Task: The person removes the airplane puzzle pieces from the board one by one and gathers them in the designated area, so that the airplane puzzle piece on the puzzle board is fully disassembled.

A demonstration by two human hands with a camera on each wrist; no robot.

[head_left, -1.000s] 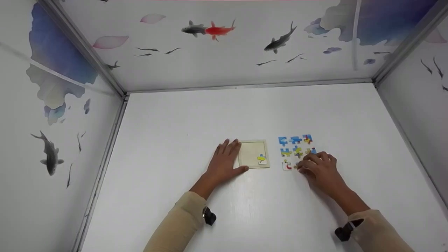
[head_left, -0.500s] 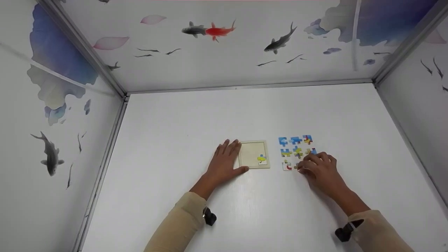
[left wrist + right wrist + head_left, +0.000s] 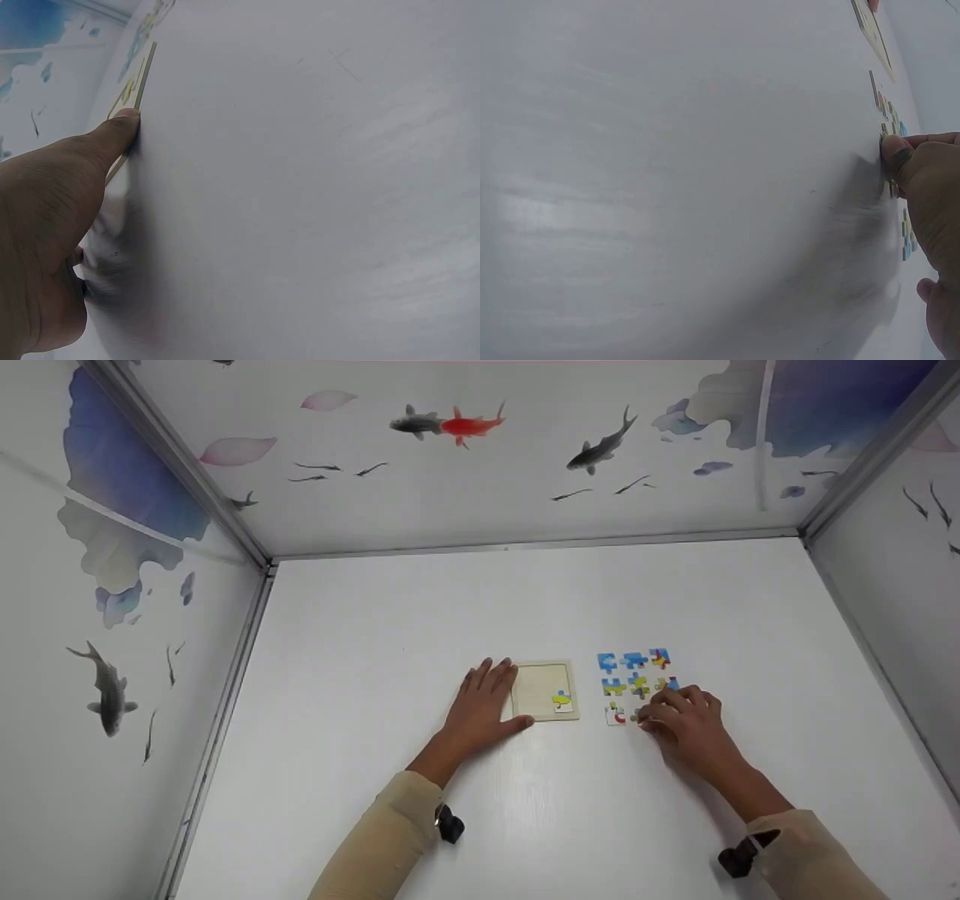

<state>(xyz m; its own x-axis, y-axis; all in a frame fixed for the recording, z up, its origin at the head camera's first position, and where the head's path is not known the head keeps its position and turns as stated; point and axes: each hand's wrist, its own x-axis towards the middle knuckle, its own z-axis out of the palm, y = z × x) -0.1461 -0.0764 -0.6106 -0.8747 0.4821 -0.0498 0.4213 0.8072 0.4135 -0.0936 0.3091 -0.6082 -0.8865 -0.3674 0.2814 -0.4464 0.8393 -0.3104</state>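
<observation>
A square wooden puzzle tray (image 3: 536, 684) lies near the middle of the table, with one yellow-and-white piece (image 3: 561, 702) in its lower right corner. My left hand (image 3: 478, 701) rests against the tray's left side, fingers straight, the thumb at its near edge. In the left wrist view, that thumb (image 3: 120, 131) touches the tray's edge. To the right, loose jigsaw pieces (image 3: 634, 660) lie in rows. My right hand (image 3: 684, 727) pinches a puzzle piece (image 3: 635, 718) in the nearest row, mostly hidden under the fingers. The right wrist view shows its thumb (image 3: 894, 150) pressed to the piece.
The white table (image 3: 480, 607) is closed in by a back wall (image 3: 525, 510), a left wall (image 3: 45, 585) and a right wall (image 3: 885, 547), all printed with fish and petals. A metal strip runs along the table's back edge.
</observation>
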